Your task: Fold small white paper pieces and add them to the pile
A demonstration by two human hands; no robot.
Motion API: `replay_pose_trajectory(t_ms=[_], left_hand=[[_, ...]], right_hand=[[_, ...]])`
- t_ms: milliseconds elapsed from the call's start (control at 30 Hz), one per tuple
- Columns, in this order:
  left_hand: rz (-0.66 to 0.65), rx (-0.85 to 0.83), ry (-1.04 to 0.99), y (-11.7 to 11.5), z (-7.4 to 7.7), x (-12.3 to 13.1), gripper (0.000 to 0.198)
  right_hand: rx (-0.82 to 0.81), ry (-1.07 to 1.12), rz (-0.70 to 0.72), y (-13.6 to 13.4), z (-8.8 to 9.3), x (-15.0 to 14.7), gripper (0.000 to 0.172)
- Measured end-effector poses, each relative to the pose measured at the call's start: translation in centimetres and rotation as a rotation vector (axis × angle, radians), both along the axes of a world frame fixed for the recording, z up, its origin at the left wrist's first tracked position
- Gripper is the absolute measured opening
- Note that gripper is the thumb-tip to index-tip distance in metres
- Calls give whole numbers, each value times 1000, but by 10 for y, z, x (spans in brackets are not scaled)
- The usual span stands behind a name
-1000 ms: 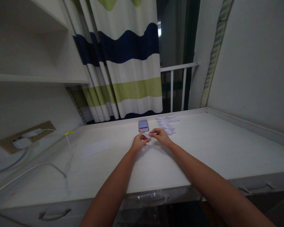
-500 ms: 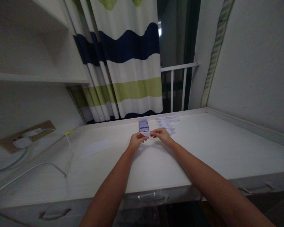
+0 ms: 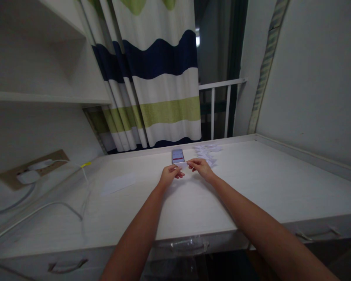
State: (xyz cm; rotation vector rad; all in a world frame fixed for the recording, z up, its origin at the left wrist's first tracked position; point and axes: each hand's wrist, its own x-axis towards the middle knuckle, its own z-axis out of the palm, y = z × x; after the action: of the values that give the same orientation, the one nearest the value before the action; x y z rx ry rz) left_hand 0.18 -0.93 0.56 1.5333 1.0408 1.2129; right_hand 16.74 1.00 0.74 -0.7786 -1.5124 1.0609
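Between my two hands is a small piece of white paper (image 3: 182, 165), held just in front of the phone. My left hand (image 3: 170, 175) pinches its left end, with the lower fingers showing beneath the thumb. At the right end, the fingertips of my right hand (image 3: 200, 167) grip the paper. A phone (image 3: 178, 156) with a lit screen lies behind the paper, a red bar low on its display. Several folded white paper pieces (image 3: 206, 151) sit in a pile beyond my right hand. The paper's exact folds are too small to make out.
A flat white sheet (image 3: 119, 184) lies to the left on the white desk (image 3: 216, 207). White cables (image 3: 61, 203) run from plugs at a wall socket (image 3: 33, 169). A striped curtain (image 3: 163, 89) hangs behind the desk. A shelf (image 3: 46, 96) juts out at upper left.
My right fingertips have shifted slightly along the paper, and my left fingers have spread a little beneath it. The phone, the pile and the sheet stay in place.
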Motion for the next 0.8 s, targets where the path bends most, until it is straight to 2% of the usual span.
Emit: replay_pose_trajectory(t_ms=[133, 267, 400, 600, 800], left_hand=[[-15, -25, -85, -1, 1, -1, 47], [-23, -33, -136, -1, 1, -1, 46], [-9, -8, -92, -2, 1, 0, 42], [-7, -23, 1, -3, 3, 1, 43], [-74, -71, 16, -6, 1, 5, 40]], right_hand=[[6, -24, 38, 4, -4, 1, 28], [-46, 17, 55, 2, -4, -1, 31], [-96, 108, 56, 0, -4, -4, 33], [2, 111, 36, 5, -7, -7, 29], [95, 9, 78, -3, -3, -8, 25]])
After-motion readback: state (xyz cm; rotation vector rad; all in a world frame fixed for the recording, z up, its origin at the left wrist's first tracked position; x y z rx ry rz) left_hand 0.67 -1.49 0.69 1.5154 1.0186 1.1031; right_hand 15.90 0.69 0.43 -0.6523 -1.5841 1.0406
